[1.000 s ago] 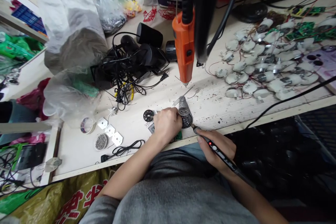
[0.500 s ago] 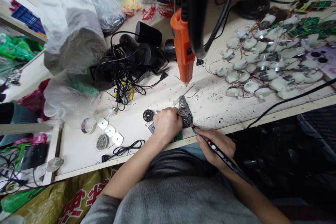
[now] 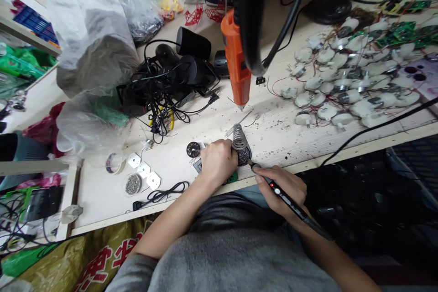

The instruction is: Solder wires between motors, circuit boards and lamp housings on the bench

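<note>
My right hand (image 3: 282, 187) grips a black soldering iron (image 3: 290, 204) with a small red light on its handle. The iron's tip points into the dark base of a soldering iron stand (image 3: 240, 139), below its metal coil. My left hand (image 3: 219, 159) is closed just left of the stand, its fingers curled down and whatever they hold hidden. A piece of green circuit board (image 3: 233, 177) shows beneath that hand. Beside it, to the left, lies a round black disc with holes (image 3: 193, 149).
An orange electric screwdriver (image 3: 238, 68) hangs over the bench. Many white motor units (image 3: 342, 86) with red wires lie at right. Black cables (image 3: 160, 114) tangle at left, near white plates (image 3: 143, 169), a tub of screws (image 3: 132, 184) and a tape roll (image 3: 114, 164).
The hanging orange screwdriver has swung very slightly left. Both hands and the soldering iron stay almost in the same place.
</note>
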Demonstrator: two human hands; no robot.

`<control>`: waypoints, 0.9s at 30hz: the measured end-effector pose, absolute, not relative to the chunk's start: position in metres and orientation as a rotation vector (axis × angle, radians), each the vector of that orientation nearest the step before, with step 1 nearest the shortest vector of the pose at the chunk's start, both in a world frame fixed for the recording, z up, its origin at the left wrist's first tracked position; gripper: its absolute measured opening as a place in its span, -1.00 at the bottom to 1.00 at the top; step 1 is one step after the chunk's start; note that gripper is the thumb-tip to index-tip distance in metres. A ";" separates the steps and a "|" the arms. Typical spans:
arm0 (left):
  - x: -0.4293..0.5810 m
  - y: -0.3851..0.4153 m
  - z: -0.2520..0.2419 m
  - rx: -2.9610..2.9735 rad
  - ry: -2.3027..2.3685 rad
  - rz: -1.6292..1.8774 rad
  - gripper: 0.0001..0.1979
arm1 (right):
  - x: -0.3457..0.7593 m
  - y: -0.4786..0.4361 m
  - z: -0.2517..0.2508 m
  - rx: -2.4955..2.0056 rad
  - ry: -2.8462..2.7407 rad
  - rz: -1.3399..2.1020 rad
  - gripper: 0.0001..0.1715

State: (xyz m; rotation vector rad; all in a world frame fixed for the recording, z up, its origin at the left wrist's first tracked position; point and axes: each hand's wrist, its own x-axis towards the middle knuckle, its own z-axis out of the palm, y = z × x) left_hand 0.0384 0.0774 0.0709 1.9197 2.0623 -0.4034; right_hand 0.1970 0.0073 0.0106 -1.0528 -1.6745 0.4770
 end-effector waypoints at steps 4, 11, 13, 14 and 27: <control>0.038 0.077 0.071 1.917 2.052 -0.362 -0.75 | 0.197 0.010 0.013 -1.051 -1.719 0.487 -0.76; 0.035 0.074 0.071 1.920 2.017 -0.279 -0.77 | 0.201 0.008 0.022 -1.042 -1.714 0.452 -0.76; 0.031 0.069 0.073 1.922 1.979 -0.190 -0.78 | 0.206 0.004 0.028 -1.068 -1.709 0.455 -0.73; 0.029 0.066 0.075 1.917 1.950 -0.127 -0.79 | 0.209 0.001 0.030 -1.077 -1.702 0.451 -0.73; -0.012 0.017 0.070 1.059 1.395 0.837 -0.81 | 0.197 -0.023 0.046 -0.951 -1.790 0.364 -0.57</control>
